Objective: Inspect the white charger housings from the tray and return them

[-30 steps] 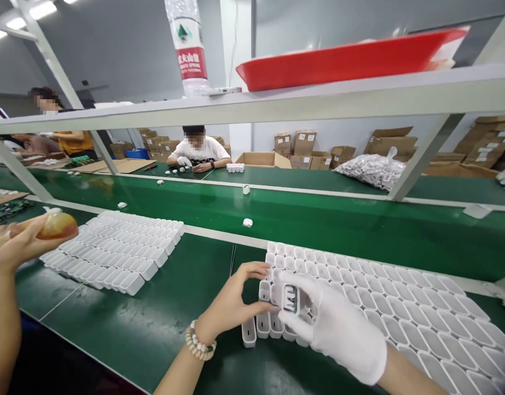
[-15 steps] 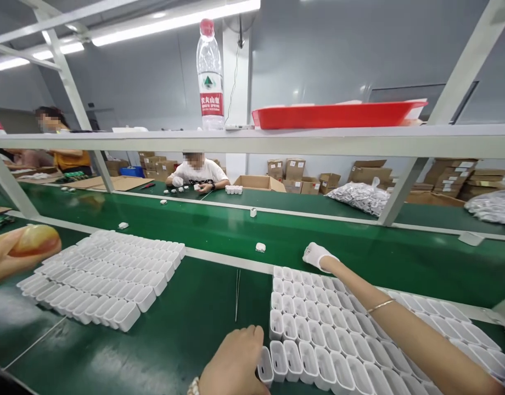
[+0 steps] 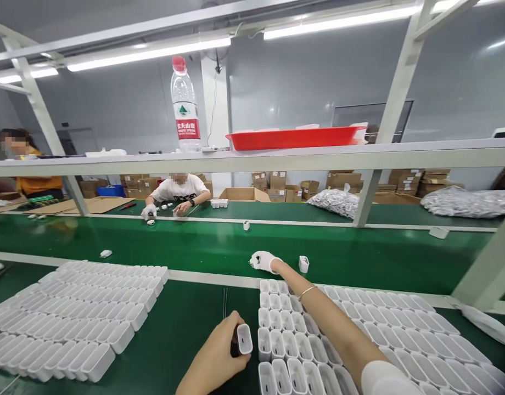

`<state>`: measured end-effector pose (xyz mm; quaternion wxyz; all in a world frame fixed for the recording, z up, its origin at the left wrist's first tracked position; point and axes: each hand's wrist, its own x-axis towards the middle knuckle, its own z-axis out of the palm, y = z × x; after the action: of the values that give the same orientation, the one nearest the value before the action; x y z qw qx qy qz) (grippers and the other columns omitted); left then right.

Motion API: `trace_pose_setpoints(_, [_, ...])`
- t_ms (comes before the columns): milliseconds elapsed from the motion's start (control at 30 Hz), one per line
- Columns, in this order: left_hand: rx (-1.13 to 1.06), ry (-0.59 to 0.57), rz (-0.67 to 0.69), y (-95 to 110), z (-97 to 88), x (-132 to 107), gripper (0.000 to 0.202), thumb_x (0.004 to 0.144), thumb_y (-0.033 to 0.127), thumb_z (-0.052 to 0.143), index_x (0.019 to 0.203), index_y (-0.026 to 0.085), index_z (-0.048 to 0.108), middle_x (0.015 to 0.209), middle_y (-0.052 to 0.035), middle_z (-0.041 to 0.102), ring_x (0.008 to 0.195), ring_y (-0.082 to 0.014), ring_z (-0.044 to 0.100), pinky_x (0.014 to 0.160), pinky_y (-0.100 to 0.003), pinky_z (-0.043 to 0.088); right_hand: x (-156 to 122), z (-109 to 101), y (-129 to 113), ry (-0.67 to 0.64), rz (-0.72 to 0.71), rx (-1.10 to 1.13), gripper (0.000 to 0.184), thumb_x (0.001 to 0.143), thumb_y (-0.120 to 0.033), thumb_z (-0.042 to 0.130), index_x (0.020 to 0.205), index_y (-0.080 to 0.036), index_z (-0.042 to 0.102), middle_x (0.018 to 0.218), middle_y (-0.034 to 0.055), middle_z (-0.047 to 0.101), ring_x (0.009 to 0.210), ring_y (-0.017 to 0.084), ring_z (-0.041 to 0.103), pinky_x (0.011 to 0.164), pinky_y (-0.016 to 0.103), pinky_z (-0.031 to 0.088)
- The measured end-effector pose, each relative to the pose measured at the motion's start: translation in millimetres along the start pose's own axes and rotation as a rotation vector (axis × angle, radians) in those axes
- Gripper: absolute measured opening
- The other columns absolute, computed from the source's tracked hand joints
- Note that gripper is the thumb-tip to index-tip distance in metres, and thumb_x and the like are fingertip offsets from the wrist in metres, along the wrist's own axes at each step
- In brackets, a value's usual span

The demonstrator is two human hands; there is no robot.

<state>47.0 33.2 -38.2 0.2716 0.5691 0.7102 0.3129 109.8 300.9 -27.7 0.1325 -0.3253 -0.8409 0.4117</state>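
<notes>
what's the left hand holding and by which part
The left hand holds a white plastic case by its lower end, with the open top left showing.

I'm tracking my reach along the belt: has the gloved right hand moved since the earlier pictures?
Yes, leftward: the right hand is now beyond the left end of the rows of white holders, whereas earlier it was further right along them.

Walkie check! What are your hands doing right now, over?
Left hand gripping white plastic holder. Gloved right hand on green belt, beside another holder. Nothing in the way.
</notes>
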Motion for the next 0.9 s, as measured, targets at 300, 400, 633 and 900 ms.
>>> trace_pose_setpoints(300, [-0.164,0.258,0.235,7.9,11.9,-3.4,0.039,0.088,0.033,0.066,0.126,0.027,0.062,0.120,-0.0097,0.067,0.101,-0.0270,0.064,0.094,-0.041,0.054,-70.9,-31.1,-21.4,-0.037,-0.122,0.275,0.023,0.078,-0.022,0.078,0.088,-0.015,0.058,0.079,-0.0011,0.066,0.071,0.013,0.063,0.071,0.030,0.056])
trace_pose_setpoints(400, [-0.172,0.285,0.329,12.9,18.3,-9.6,0.043,0.092,0.034,0.066,0.134,0.029,0.059,0.130,-0.0117,0.064,0.117,-0.0295,0.062,0.102,-0.043,0.052,-137.4,-37.0,-34.1,-0.099,-0.197,0.337,0.029,0.071,-0.017,0.078,0.094,-0.018,0.060,0.087,-0.0004,0.068,0.083,0.016,0.066,0.082,0.034,0.056])
trace_pose_setpoints(633, [-0.115,0.283,0.483,20.4,32.0,-18.4,0.051,0.097,0.031,0.062,0.146,0.033,0.049,0.129,-0.0115,0.062,0.118,-0.0268,0.062,0.101,-0.039,0.055,-236.5,-13.7,-35.9,0.012,-0.150,0.020,0.031,0.081,-0.025,0.071,0.111,-0.031,0.072,0.110,0.0038,0.072,0.103,0.026,0.066,0.094,0.045,0.056])
trace_pose_setpoints(900, [-0.049,0.301,0.540,23.5,33.0,-19.8,0.054,0.096,0.025,0.062,0.147,0.032,0.048,0.126,-0.0112,0.061,0.115,-0.0271,0.061,0.099,-0.040,0.055,-239.6,-7.5,-28.5,-0.025,-0.148,0.006,0.011,0.083,-0.017,0.064,0.084,-0.027,0.069,0.097,0.0017,0.067,0.087,0.020,0.063,0.077,0.033,0.058])
